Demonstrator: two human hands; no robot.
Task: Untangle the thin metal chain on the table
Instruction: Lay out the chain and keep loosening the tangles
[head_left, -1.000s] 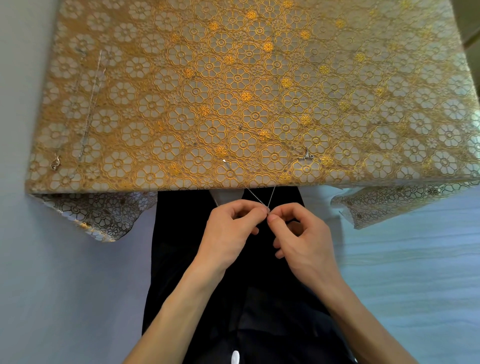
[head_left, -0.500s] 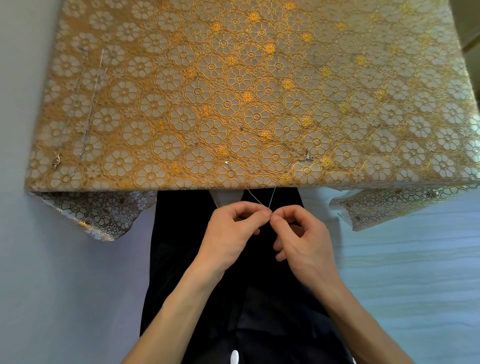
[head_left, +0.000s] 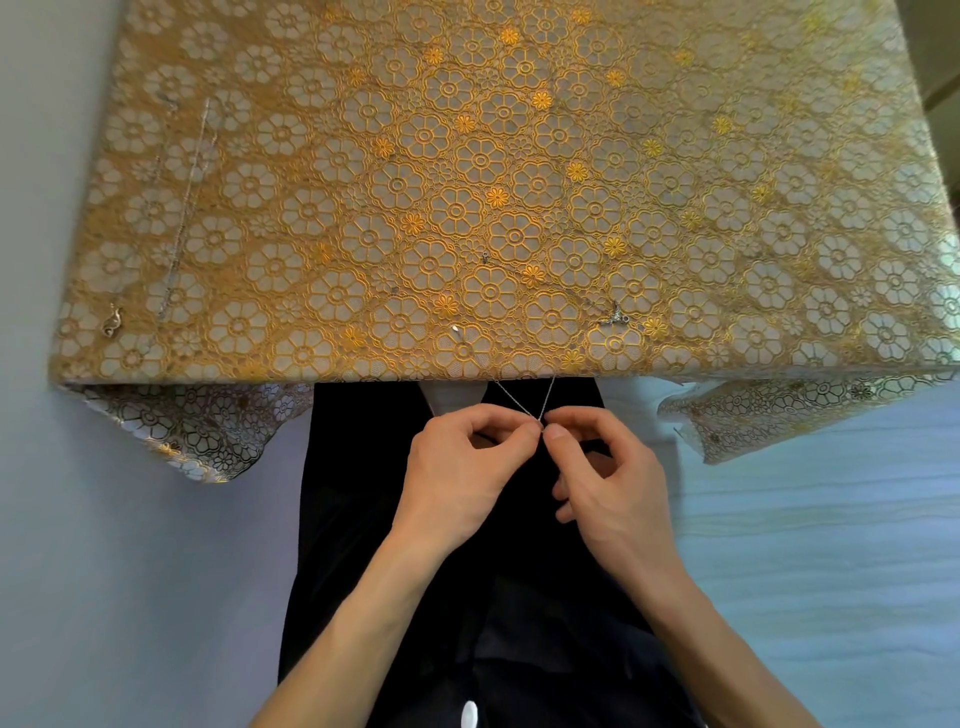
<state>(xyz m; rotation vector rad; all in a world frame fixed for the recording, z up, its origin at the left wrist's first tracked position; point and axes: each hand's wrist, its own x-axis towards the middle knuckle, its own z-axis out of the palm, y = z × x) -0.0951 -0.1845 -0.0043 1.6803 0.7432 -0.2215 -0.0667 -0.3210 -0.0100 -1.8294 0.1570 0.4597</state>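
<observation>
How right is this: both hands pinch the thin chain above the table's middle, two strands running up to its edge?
Wrong place: the head view shows the left hand and right hand pinching the thin chain off the table, before its near edge. The strands part stands.

Probably a home, going by the gold floral tablecloth (head_left: 519, 156).

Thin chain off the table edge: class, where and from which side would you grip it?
Likely the apex where the two fine strands of the thin chain meet below the table edge, pinched by fingertips from both sides, as the left hand and right hand do.
</observation>
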